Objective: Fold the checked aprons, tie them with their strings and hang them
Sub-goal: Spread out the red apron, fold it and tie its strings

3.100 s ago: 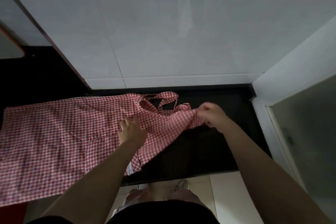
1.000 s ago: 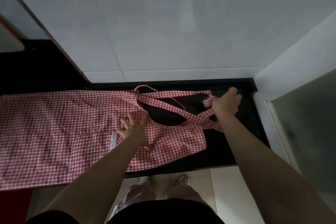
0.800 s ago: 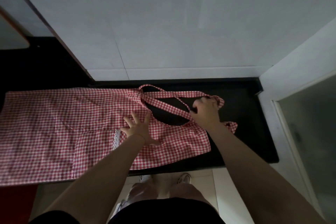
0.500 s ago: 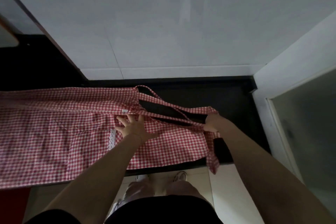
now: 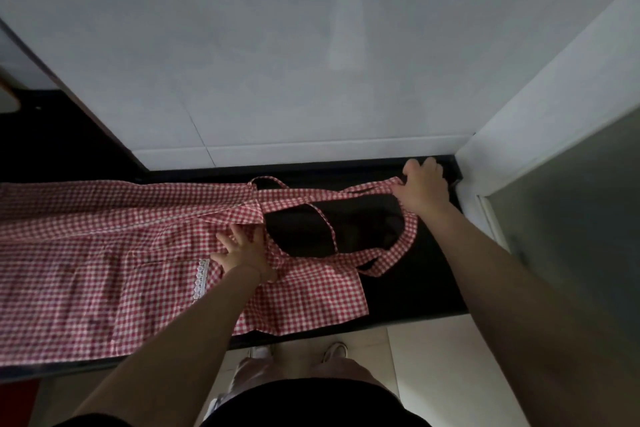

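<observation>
Strap (image 5: 367,189) now stretched to counter's far corner by right hand (image 5: 423,189).

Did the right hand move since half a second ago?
Yes. The right hand went from the apron's near straps out to the back right corner of the black counter, beside the white wall, pulling a strap.

The apron (image 5: 104,253) lies across the surface (image 5: 415,288) from frame left to centre, its strap (image 5: 398,253) looping right; wall (image 5: 277,62) behind

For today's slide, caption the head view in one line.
Left hand presses the apron flat; right hand pulls its strap.
</observation>
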Action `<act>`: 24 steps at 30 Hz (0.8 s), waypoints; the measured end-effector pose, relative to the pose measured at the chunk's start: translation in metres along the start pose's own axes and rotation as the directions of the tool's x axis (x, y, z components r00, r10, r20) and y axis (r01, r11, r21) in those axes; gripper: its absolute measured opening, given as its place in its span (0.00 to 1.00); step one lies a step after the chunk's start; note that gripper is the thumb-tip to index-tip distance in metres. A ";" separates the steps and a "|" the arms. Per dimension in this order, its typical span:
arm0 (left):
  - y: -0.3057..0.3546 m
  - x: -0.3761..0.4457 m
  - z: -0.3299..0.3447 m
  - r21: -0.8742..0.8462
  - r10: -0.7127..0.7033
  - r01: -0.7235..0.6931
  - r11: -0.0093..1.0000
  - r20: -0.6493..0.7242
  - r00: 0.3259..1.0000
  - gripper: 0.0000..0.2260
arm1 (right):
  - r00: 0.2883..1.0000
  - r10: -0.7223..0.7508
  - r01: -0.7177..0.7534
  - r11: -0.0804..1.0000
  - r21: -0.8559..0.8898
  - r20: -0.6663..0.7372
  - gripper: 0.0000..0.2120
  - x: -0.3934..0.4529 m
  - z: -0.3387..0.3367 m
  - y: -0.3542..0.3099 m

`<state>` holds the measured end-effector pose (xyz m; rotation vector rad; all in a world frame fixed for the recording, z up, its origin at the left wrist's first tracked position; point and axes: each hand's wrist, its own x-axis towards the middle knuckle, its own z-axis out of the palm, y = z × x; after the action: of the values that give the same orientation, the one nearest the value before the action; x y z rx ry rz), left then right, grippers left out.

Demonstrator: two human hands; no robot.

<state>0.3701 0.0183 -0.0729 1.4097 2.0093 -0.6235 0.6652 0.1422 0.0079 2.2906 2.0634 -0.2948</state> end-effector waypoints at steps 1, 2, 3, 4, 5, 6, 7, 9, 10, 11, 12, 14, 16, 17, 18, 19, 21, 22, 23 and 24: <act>0.006 -0.002 0.003 -0.006 0.009 -0.009 1.000 -0.032 0.999 0.53 | 1.000 0.019 -0.019 0.997 0.076 0.006 0.21 0.002 -0.001 -0.003; 0.011 -0.005 0.006 -0.023 0.026 -0.028 0.999 -0.078 0.997 0.52 | 1.000 0.024 -0.022 0.993 0.114 -0.019 0.22 0.002 0.001 -0.006; 0.017 -0.007 0.010 -0.049 0.049 -0.057 0.997 -0.135 0.990 0.50 | 0.997 0.027 -0.019 0.993 0.119 -0.070 0.22 0.001 0.003 -0.007; 0.025 -0.009 0.013 -0.073 0.076 -0.092 0.993 -0.194 0.978 0.47 | 0.993 0.040 -0.026 0.992 0.122 -0.115 0.21 0.000 0.006 -0.006; 0.031 -0.010 0.017 -0.085 0.106 -0.130 0.988 -0.242 0.964 0.44 | 0.991 0.081 -0.066 0.989 0.136 -0.108 0.20 -0.002 0.010 -0.002; 0.037 -0.012 0.021 -0.090 0.131 -0.160 0.983 -0.265 0.955 0.42 | 0.989 0.142 -0.134 0.976 0.172 -0.037 0.22 -0.004 0.016 0.004; 0.043 -0.013 0.024 -0.091 0.146 -0.175 0.980 -0.263 0.954 0.42 | 0.973 0.213 -0.227 0.951 0.208 0.086 0.26 -0.007 0.023 0.010; 0.052 -0.015 0.030 -0.081 0.151 -0.170 0.982 -0.206 0.967 0.47 | 0.885 0.314 -0.397 0.895 0.204 0.344 0.40 -0.016 0.038 0.027; 0.055 -0.014 0.033 -0.067 0.148 -0.162 0.984 -0.181 0.972 0.51 | 0.840 0.332 -0.427 0.893 0.145 0.428 0.45 -0.020 0.044 0.035; 0.057 -0.013 0.035 -0.048 0.146 -0.156 0.987 -0.164 0.976 0.54 | 0.809 0.336 -0.426 0.900 0.088 0.483 0.47 -0.024 0.049 0.044; 0.060 -0.012 0.037 -0.028 0.143 -0.149 0.988 -0.151 0.978 0.55 | 0.780 0.321 -0.415 0.908 0.061 0.537 0.44 -0.026 0.055 0.053; 0.061 -0.012 0.038 -0.003 0.129 -0.131 0.991 -0.142 0.981 0.58 | 0.711 0.274 -0.452 0.883 0.124 0.648 0.25 -0.027 0.058 0.063; 0.064 -0.011 0.039 0.006 0.113 -0.113 0.994 -0.138 0.984 0.59 | 0.649 0.254 -0.596 0.756 0.272 0.717 0.12 -0.025 0.051 0.070; 0.065 -0.011 0.039 0.006 0.108 -0.108 0.994 -0.137 0.985 0.60 | 0.648 0.236 -0.645 0.676 0.357 0.724 0.09 -0.022 0.045 0.071; 0.065 -0.010 0.038 0.006 0.107 -0.107 0.994 -0.134 0.985 0.60 | 0.660 0.207 -0.675 0.586 0.449 0.722 0.07 -0.018 0.038 0.072; 0.067 -0.010 0.036 0.006 0.108 -0.108 0.994 -0.129 0.986 0.60 | 0.679 0.163 -0.686 0.490 0.538 0.716 0.07 -0.014 0.029 0.075; 0.068 -0.007 0.033 0.004 0.110 -0.110 0.994 -0.114 0.987 0.60 | 0.722 0.056 -0.671 0.302 0.677 0.690 0.08 -0.008 0.016 0.074; 0.069 -0.006 0.031 0.007 0.108 -0.108 0.994 -0.105 0.989 0.60 | 0.745 0.019 -0.654 0.215 0.725 0.667 0.08 -0.006 0.013 0.074; 0.069 -0.006 0.030 0.003 0.104 -0.104 0.995 -0.097 0.990 0.59 | 0.762 0.007 -0.641 0.148 0.753 0.648 0.07 -0.005 0.013 0.072; 0.069 -0.005 0.029 -0.007 0.098 -0.099 0.995 -0.091 0.991 0.57 | 0.770 0.021 -0.636 0.115 0.763 0.638 0.06 -0.004 0.016 0.071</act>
<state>0.4429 0.0175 -0.0924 1.5454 1.9948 -0.5129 0.7330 0.1279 -0.0136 2.5292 0.8824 -2.5006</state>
